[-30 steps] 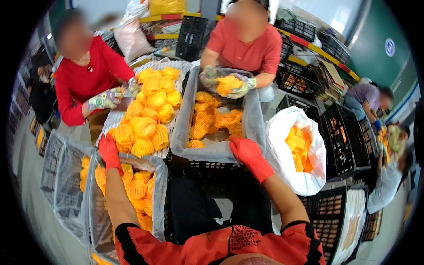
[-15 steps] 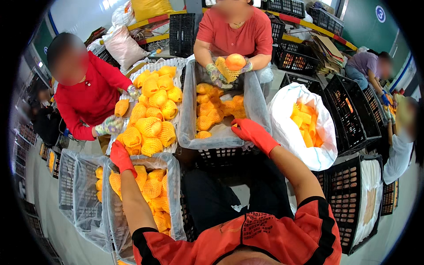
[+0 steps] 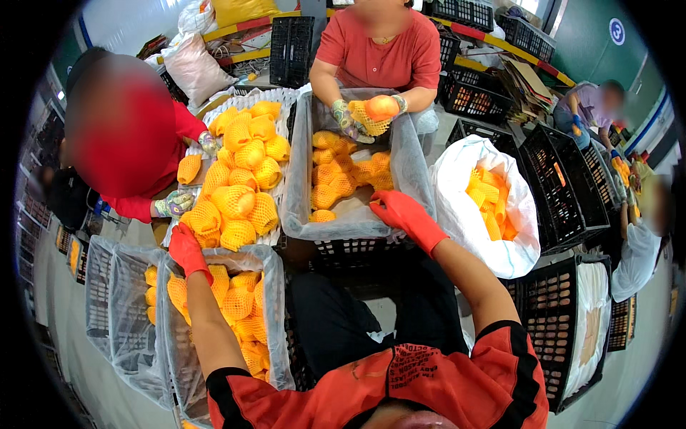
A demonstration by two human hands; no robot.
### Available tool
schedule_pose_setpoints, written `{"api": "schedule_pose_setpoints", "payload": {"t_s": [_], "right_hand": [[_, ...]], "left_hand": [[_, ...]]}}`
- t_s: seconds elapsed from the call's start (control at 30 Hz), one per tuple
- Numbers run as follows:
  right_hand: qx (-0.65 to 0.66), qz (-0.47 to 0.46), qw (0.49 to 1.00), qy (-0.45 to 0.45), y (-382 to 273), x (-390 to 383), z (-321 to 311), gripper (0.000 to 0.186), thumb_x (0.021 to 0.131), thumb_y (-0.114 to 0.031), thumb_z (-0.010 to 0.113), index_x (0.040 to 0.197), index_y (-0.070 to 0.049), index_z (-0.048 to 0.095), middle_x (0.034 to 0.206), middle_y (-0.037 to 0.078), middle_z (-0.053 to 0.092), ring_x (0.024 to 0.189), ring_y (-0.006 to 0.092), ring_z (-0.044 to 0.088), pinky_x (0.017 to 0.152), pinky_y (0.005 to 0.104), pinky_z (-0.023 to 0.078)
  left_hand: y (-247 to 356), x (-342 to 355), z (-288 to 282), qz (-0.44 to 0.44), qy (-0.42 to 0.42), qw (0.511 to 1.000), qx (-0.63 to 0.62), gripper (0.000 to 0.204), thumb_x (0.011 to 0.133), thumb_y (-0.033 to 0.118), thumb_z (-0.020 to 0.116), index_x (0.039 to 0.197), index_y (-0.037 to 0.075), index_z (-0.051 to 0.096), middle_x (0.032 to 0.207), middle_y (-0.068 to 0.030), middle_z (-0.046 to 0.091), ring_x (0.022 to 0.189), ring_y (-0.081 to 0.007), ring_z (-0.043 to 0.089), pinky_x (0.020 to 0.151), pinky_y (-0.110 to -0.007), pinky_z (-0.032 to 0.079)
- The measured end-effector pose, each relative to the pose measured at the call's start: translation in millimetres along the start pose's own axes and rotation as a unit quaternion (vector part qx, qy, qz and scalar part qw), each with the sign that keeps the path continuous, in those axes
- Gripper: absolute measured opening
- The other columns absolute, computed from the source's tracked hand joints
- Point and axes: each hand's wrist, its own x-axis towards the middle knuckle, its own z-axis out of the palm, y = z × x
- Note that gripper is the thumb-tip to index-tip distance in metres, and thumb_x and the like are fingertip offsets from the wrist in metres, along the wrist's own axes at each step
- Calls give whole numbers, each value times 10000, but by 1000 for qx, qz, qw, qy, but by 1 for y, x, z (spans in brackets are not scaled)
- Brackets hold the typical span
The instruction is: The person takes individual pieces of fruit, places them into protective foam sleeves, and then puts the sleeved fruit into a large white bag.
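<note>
Netted fruits (image 3: 236, 202) are lying heaped at 11 o'clock; my left hand (image 3: 189, 250) is resting by their 7 o'clock edge, finger state unclear. My right hand (image 3: 404, 212) is hovering at the lined crate's (image 3: 339, 230) 5 o'clock rim, fingers curling, any pinch untellable, bare crate floor (image 3: 355, 206) showing beside. I'm counting 1 white sack (image 3: 516, 259) at 1 o'clock, 1 half-bared fruit (image 3: 381, 108).

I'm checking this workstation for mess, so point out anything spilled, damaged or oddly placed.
Nothing looks plainly spilled or damaged. The one slight oddity is a lone netted fruit lying apart from the netted pile, beside the co-worker at left.
</note>
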Motion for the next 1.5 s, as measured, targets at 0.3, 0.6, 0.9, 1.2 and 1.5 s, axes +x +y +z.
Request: {"api": "schedule_pose_setpoints", "payload": {"t_s": [0.3, 0.6, 0.9, 1.2, 1.5], "right_hand": [[7, 10, 1000, -6, -1, -1, -1, 396, 898, -347, 583, 1140, -48, 676, 1028, 221, 701, 980, 394, 655, 863, 464, 513], [-2, 5, 1000, -17, 1, 0, 0, 413, 912, -365, 573, 1167, -50, 650, 1071, 228, 690, 1028, 401, 642, 902, 482, 503], [-7, 9, 999, -30, -1, 0, -4, 419, 911, -373, 568, 1160, -46, 653, 1068, 232, 689, 1020, 407, 643, 896, 487, 504], [2, 9, 1000, -15, 2, 1, 1, 424, 894, -367, 593, 1163, -47, 666, 1038, 213, 703, 999, 390, 653, 880, 457, 511], [3, 8, 1000, -11, 1, 0, -1, 418, 894, -358, 595, 1170, -53, 665, 1036, 211, 705, 992, 390, 654, 879, 456, 510]], "left_hand": [[5, 1, -7, -31, -34, 999, -4, 465, 1029, 422, 387, 998, 31, 636, 925, -236, 691, 841, -449, 647, 714, -546, 503], [6, -1, -7, -10, -10, 1000, -8, 460, 1031, 416, 393, 994, 26, 634, 889, -243, 688, 806, -454, 646, 682, -537, 506], [3, -1, -4, -29, -17, 999, -12, 455, 1026, 421, 402, 983, 32, 633, 896, -246, 684, 814, -464, 639, 694, -548, 496], [2, 1, -1, -44, -39, 998, -5, 478, 1024, 440, 393, 1014, 34, 645, 941, -249, 686, 872, -465, 637, 748, -545, 495], [4, 0, -4, -44, -28, 999, -13, 504, 1022, 455, 382, 1025, 26, 645, 951, -246, 689, 885, -459, 641, 754, -535, 501]]}}
